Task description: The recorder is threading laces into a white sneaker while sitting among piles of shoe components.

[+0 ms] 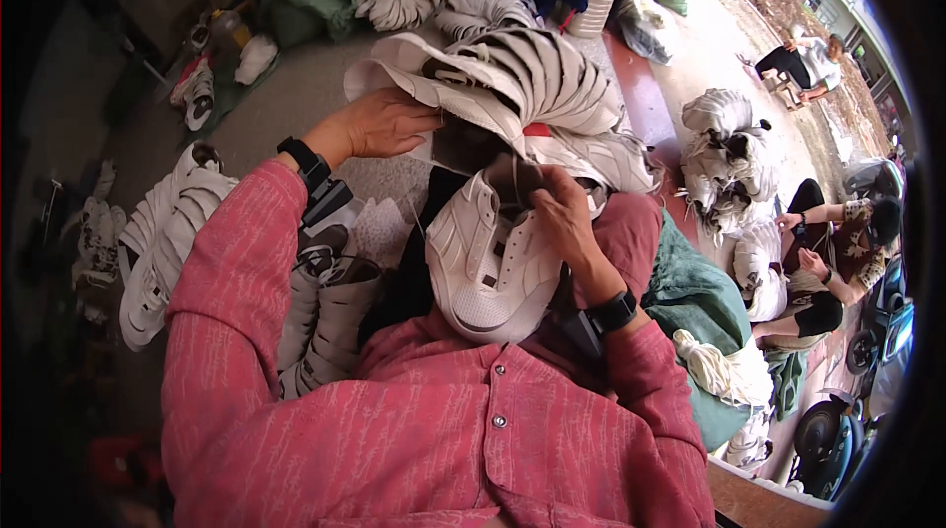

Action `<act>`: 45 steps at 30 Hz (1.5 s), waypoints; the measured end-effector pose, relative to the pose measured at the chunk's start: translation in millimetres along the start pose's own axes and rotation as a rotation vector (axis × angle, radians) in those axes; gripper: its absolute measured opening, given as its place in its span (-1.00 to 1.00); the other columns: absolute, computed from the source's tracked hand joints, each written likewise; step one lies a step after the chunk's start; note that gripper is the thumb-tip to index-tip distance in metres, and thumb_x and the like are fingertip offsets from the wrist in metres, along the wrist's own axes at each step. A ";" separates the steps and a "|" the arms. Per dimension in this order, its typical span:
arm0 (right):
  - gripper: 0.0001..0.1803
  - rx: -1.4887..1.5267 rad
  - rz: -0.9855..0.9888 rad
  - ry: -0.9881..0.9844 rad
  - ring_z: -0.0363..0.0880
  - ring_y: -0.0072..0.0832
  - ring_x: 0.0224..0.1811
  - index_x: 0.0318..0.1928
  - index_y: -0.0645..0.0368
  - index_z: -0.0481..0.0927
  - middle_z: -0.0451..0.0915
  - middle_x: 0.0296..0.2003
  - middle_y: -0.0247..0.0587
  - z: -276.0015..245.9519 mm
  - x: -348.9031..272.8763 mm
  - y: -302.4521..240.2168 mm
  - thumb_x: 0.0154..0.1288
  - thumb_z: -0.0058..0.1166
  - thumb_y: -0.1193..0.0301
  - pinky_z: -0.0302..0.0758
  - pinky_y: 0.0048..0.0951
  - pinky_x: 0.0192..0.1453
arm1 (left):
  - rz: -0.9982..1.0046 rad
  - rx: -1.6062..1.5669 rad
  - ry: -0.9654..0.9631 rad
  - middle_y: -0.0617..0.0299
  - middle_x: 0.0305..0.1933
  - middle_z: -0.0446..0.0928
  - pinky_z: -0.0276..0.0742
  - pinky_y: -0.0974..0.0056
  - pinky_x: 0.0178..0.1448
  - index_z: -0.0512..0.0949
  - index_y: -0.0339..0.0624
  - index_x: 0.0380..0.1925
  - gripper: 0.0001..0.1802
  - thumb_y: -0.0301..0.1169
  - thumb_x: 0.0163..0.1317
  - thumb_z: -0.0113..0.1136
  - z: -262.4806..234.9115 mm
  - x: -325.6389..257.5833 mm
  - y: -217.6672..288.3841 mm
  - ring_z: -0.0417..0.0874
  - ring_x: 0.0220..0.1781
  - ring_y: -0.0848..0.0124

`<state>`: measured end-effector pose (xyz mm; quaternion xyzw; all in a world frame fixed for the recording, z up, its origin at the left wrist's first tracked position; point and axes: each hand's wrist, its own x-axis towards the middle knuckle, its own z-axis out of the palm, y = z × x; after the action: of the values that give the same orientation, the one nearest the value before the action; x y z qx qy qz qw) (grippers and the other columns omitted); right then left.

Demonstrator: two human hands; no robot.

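Note:
A white shoe upper (498, 262) with punched lace holes and a perforated toe rests in my lap, toe toward me. My right hand (564, 213) is closed on its collar, beside the dark lining at the opening. Farther off, a fanned stack of white shoe uppers (537, 80) lies just beyond my knees. My left hand (386, 124) is at the left end of that stack, its fingers pressed together on the edge of a shoe upper; the thumb is mostly hidden. Several more uppers lie beneath the stack, with a bit of red showing between them.
More bundles of white uppers stand on the floor at left (172, 232), by my left thigh (330, 321) and at right (729, 159). A green sack (695, 301) with white laces (724, 370) is by my right side. Other people sit at right and ahead; scooters stand at far right.

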<state>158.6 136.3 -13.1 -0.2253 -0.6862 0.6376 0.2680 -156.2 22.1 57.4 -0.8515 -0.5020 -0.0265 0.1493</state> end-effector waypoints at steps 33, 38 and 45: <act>-0.64 -0.331 -0.200 -0.042 0.57 -0.40 -0.07 0.05 0.27 0.47 0.61 -0.14 -0.07 -13.2 25.1 70.9 0.35 -0.01 0.30 0.44 -0.35 0.06 | -0.437 0.470 0.268 0.07 0.00 0.49 0.36 0.10 0.08 0.50 -0.19 -0.02 -0.52 -0.31 0.00 0.21 -11.6 99.7 84.6 0.48 0.08 0.18; -0.63 -0.366 -0.161 0.010 0.60 -0.34 0.03 0.09 0.20 0.49 0.62 -0.06 -0.09 -15.6 5.1 48.5 0.30 0.09 0.36 0.47 -0.37 0.11 | -0.253 0.457 0.475 0.23 -0.50 0.52 0.43 0.16 -0.09 0.51 -0.06 -0.61 -0.93 -0.37 -0.05 0.13 12.2 82.9 17.2 0.56 -0.28 0.27; -0.63 -0.480 -0.322 0.017 0.59 -0.39 0.03 0.16 0.17 0.48 0.63 -0.05 -0.17 -27.2 -12.2 46.4 0.40 0.01 0.34 0.48 -0.39 0.11 | -0.306 0.244 0.579 0.24 -0.27 0.60 0.41 0.14 -0.03 0.57 -0.10 -0.36 -0.85 -0.39 0.04 0.10 36.0 66.5 -2.6 0.56 -0.16 0.26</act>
<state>184.1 152.8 -59.1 -0.1758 -0.8420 0.4044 0.3108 -129.3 89.6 36.7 -0.6995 -0.5600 -0.2289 0.3805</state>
